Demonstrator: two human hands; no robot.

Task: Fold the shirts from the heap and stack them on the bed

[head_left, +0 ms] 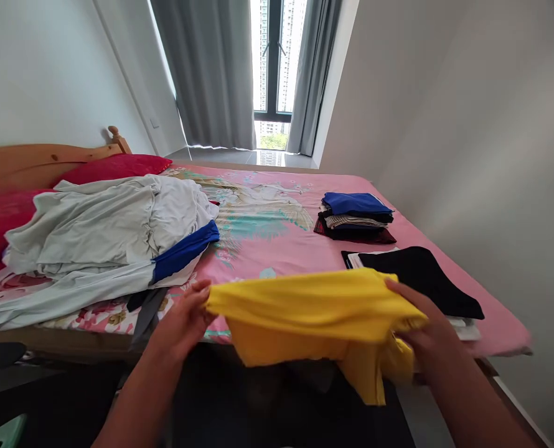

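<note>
A yellow garment, which looks like a T-shirt [300, 311], is stretched sideways in the air at the bed's near edge. My left hand [188, 317] pinches its left end. At the other end, my right hand [426, 330] grips the cloth, with some fingers hidden behind it. A lower part of the yellow cloth hangs down on the right, partly folded. Just beyond my right hand lies a pile topped with a black garment [421, 277], white cloth showing beneath it.
A folded stack with a blue garment [356, 203] on top stands farther back on the pink bed sheet [258, 255]. Loose white and grey clothes [113, 230] with a blue piece [186, 249] heap at left by red pillows [118, 167]. A phone [4, 432] shows at bottom left.
</note>
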